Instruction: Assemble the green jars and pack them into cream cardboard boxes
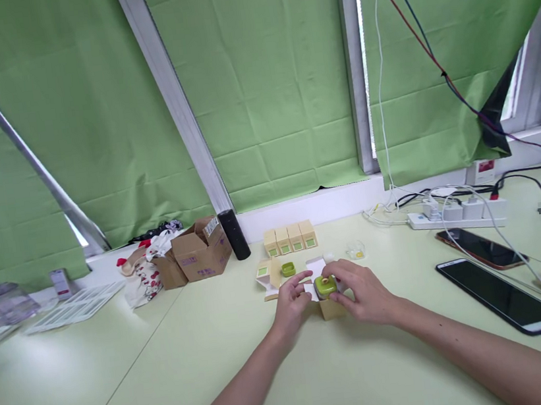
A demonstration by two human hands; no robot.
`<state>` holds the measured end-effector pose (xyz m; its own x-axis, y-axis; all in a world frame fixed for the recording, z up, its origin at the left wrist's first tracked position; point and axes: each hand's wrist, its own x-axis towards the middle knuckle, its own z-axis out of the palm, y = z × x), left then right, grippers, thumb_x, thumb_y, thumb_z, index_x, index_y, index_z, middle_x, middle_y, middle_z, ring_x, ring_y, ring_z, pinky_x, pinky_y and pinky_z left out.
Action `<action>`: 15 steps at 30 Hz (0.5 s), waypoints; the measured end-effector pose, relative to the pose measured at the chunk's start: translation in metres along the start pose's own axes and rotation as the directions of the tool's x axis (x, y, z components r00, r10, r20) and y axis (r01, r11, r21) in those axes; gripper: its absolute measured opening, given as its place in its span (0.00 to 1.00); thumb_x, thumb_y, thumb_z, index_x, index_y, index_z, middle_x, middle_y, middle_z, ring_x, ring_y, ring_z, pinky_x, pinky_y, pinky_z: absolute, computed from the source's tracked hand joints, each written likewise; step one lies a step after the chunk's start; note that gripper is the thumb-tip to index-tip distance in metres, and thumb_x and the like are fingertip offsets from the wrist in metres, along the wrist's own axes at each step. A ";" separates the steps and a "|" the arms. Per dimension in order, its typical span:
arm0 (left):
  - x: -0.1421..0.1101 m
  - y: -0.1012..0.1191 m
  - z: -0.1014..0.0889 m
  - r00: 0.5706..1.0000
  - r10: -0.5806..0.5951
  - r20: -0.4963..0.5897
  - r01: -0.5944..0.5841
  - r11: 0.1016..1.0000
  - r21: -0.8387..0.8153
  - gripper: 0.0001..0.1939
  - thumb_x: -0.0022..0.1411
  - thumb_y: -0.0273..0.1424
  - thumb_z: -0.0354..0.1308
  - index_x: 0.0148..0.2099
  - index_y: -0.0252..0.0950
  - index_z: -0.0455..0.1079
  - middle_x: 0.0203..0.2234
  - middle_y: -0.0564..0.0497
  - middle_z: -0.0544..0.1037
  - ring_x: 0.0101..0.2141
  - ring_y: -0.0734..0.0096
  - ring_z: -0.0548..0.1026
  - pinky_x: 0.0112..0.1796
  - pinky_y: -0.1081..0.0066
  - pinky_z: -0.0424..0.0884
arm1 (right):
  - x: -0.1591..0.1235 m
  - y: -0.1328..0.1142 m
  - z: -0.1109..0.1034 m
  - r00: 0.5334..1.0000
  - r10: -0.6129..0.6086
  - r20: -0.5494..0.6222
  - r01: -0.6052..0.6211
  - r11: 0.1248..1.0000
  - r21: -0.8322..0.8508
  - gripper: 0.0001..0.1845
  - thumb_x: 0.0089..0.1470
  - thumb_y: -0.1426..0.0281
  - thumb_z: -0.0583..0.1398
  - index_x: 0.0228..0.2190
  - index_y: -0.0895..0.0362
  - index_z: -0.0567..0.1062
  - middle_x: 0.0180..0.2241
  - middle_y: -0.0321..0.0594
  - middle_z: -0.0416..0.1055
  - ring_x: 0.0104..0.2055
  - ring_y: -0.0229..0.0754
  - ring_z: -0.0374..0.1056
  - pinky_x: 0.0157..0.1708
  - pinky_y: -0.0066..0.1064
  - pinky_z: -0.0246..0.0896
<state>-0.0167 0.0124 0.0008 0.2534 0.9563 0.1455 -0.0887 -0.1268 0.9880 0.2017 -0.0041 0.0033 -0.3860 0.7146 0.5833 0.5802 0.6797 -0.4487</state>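
Observation:
My right hand pinches a small green rounded case and holds it over an open tan carton on the table. My left hand is curled, with its fingertips on the carton's white flap at the left side. Just behind lies a second opened carton with another green case beside it. A row of several closed tan cartons with green labels stands farther back.
A black cylinder and brown cardboard boxes stand at the back left beside a patterned bag. Two phones lie on the right, near a power strip with cables. Green curtains hang behind.

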 end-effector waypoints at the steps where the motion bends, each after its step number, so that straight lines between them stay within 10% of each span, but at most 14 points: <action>1: 0.000 0.000 0.000 1.000 -0.004 -0.001 0.004 1.000 0.003 0.30 0.47 0.28 0.64 0.55 0.33 0.77 0.31 0.48 0.81 0.36 0.62 0.78 0.43 0.65 0.69 | 0.000 0.000 0.000 1.000 0.001 0.005 -0.001 1.000 -0.007 0.12 0.59 0.69 0.61 0.46 0.49 0.73 0.45 0.43 0.77 0.46 0.51 0.71 0.40 0.37 0.66; 15: 0.000 -0.001 0.000 1.000 0.013 0.001 -0.013 1.000 0.027 0.28 0.49 0.29 0.64 0.55 0.33 0.78 0.28 0.50 0.79 0.35 0.63 0.77 0.41 0.67 0.69 | 0.005 -0.001 0.011 0.998 0.066 -0.025 -0.065 0.998 0.014 0.09 0.68 0.70 0.54 0.37 0.51 0.74 0.48 0.42 0.72 0.39 0.44 0.71 0.35 0.35 0.65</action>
<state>-0.0166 0.0122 0.0000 0.2532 0.9544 0.1583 -0.0664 -0.1461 0.9870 0.1916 0.0003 -0.0006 -0.3291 0.7534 0.5693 0.5941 0.6338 -0.4953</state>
